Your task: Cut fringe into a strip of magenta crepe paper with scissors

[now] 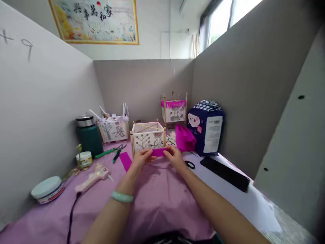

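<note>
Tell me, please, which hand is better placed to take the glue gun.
Left, probably: the left hand sits nearer the pink glue gun; the right hand is farther, across the magenta paper strip.

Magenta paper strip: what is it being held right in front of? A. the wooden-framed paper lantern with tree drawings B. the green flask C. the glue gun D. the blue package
A. The left hand and right hand hold the magenta paper strip at the bottom edge of the wooden-framed paper lantern.

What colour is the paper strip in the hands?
Bright magenta; the paper strip shows best in the head view.
</note>
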The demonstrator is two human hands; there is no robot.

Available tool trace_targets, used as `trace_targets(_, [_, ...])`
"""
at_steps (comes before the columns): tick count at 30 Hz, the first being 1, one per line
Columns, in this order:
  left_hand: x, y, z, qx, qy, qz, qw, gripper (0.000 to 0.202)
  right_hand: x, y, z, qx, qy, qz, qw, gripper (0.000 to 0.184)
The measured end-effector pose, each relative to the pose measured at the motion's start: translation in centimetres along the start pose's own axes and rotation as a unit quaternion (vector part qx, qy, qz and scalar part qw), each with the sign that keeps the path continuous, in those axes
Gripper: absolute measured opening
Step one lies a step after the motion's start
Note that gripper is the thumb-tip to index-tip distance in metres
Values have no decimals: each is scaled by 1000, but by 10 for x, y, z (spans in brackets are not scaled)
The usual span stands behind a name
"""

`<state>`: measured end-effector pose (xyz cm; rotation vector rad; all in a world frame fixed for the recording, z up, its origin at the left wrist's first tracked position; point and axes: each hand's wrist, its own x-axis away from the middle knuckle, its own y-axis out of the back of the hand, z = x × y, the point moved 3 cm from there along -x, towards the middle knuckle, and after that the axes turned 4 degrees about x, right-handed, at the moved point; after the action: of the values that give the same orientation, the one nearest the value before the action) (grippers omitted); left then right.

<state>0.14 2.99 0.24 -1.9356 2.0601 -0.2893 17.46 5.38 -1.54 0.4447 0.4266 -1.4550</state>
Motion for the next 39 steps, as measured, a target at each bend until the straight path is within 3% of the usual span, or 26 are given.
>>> trace_targets(13, [4, -7, -3, 20, 17, -8, 1000, 16, 1, 2, 6, 41, 27, -17, 999, 20])
trace_targets(21, [5, -6, -3, -17, 15, -2, 1000, 24, 5, 2, 17, 159, 76, -60, 982, 19])
trace_targets(27, [5, -1, -10, -88, -67, -59, 992, 29, 6, 6, 19, 213, 92, -84, 969, 19])
trace_targets(30, [10, -11, -11, -105, -86, 12, 991, 38, 11, 0, 21, 273, 135, -25, 952, 17])
trace_targets(34, [15, -22, -2, -121, -12, 115, 986, 51, 19, -10, 26, 291, 176, 55, 939, 16])
trace_targets(36, [15, -23, 3, -143, 26, 127, 981, 44, 20, -11, 27, 286, 179, 70, 939, 16])
trace_targets(39, [13, -19, 5, -154, 53, 97, 982, 25, 18, -10, 27, 262, 162, 64, 949, 16])
